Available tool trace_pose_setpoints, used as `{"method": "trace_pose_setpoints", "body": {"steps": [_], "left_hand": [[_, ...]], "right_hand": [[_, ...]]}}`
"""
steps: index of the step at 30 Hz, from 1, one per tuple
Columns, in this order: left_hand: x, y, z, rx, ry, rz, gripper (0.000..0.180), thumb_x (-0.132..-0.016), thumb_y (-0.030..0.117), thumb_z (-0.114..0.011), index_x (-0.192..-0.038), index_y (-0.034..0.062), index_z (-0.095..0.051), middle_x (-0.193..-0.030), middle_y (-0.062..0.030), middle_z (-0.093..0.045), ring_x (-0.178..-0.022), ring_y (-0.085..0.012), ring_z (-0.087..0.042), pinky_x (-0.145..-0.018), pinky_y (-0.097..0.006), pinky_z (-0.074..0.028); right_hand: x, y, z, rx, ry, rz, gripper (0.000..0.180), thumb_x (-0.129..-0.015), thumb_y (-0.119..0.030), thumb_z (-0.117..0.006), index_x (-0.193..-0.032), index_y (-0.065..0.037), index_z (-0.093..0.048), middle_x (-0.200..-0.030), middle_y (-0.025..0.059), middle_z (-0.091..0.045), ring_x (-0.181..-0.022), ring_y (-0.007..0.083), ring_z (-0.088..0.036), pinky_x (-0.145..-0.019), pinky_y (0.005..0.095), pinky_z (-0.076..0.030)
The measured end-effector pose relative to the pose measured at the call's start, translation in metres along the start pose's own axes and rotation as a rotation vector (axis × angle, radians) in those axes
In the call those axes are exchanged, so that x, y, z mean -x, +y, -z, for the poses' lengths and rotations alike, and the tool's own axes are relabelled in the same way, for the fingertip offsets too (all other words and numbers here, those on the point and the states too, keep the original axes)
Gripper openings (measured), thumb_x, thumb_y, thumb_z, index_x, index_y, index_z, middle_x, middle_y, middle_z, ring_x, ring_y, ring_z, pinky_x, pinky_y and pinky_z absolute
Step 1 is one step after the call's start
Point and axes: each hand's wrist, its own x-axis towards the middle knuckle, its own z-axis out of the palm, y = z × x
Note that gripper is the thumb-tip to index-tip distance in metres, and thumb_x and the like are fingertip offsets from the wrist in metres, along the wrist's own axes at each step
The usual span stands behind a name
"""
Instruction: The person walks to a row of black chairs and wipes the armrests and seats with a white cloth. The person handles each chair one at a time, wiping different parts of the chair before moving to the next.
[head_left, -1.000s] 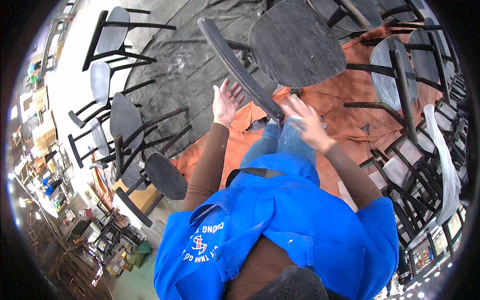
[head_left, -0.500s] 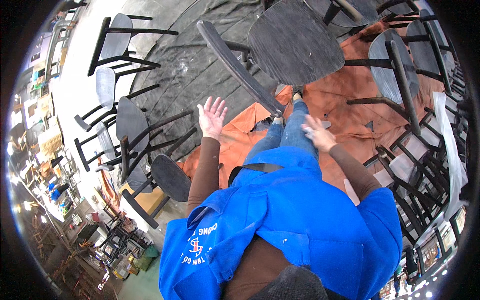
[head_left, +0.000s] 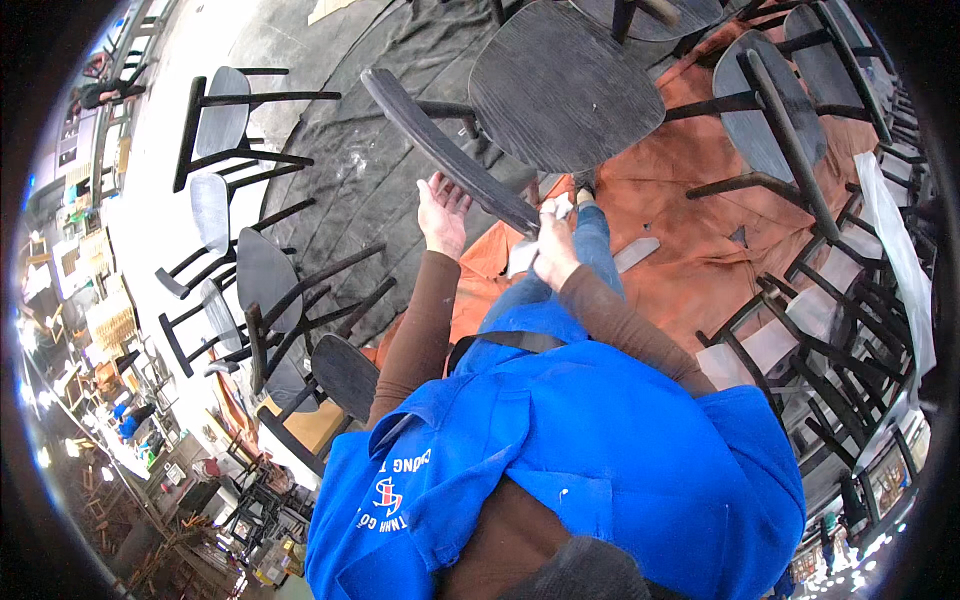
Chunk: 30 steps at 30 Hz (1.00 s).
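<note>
A black wooden chair stands in front of me, with a rounded seat [head_left: 565, 90] and a curved backrest rail [head_left: 450, 155] slanting toward me. My left hand [head_left: 443, 215] is open, palm up, its fingertips at the near underside of the rail around the middle. At the rail's right end is my right hand [head_left: 555, 243], closed around a crumpled white piece [head_left: 563, 206] that shows past its fingers. Whether that piece is cloth or paper I cannot make out. My right fingers are partly hidden by the hand itself.
Several similar dark chairs stand at the left [head_left: 268, 275], and another chair [head_left: 765, 100] is close at the right. Stacked dark frames [head_left: 830, 370] fill the lower right beside a white plastic sheet [head_left: 895, 260]. Wrinkled orange sheeting [head_left: 690, 240] and dark sheeting [head_left: 350, 130] cover the floor.
Both hands have moved in to the backrest: the left reached forward to its underside, the right swung left to its end. The chair sits slightly further left and higher in view.
</note>
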Motion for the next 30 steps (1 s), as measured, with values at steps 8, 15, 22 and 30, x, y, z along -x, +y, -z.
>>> {"method": "trace_pose_setpoints", "body": {"steps": [8,15,22,30], "left_hand": [[0.001,-0.013,-0.023,-0.141,0.046,-0.123,0.04,-0.095,0.046,-0.038,-0.121,0.0157,-0.046,-0.11,-0.0029,-0.05,-0.099,-0.018,-0.046,-0.083,-0.039,-0.036],[-0.024,-0.013,-0.042,-0.221,0.129,-0.25,0.055,-0.096,0.038,-0.039,-0.136,0.0014,-0.027,-0.126,-0.0146,-0.043,-0.112,-0.0236,-0.045,-0.096,-0.036,-0.036],[-0.051,-0.003,-0.043,-0.681,0.305,-0.634,0.061,-0.097,0.042,-0.036,-0.136,-0.0042,-0.026,-0.131,-0.0245,-0.041,-0.119,-0.0335,-0.043,-0.1,-0.037,-0.032],[-0.05,-0.005,-0.042,-0.789,0.356,-0.706,0.062,-0.097,0.042,-0.034,-0.136,-0.006,-0.025,-0.131,-0.0271,-0.04,-0.12,-0.0364,-0.042,-0.101,-0.039,-0.032]], "right_hand": [[-0.024,0.035,-0.006,0.085,-0.06,-0.18,0.038,-0.095,-0.045,-0.038,-0.108,-0.01,-0.046,-0.09,0.007,-0.057,-0.07,0.0207,-0.062,-0.059,0.0398,-0.052],[-0.007,0.013,0.006,0.118,-0.154,-0.186,0.037,-0.094,-0.042,-0.044,-0.092,-0.006,-0.053,-0.078,0.0067,-0.055,-0.061,0.0175,-0.052,-0.055,0.0324,-0.042],[0.016,-0.032,0.021,0.959,-0.568,0.142,0.037,-0.094,-0.03,-0.044,-0.113,0.002,-0.046,-0.097,0.0239,-0.055,-0.099,0.0373,-0.052,-0.082,0.0434,-0.04],[0.031,-0.081,-0.016,0.97,-0.665,0.519,0.03,-0.092,-0.019,-0.043,-0.113,0.002,-0.047,-0.102,0.0278,-0.054,-0.102,0.0406,-0.052,-0.085,0.0478,-0.042]]}}
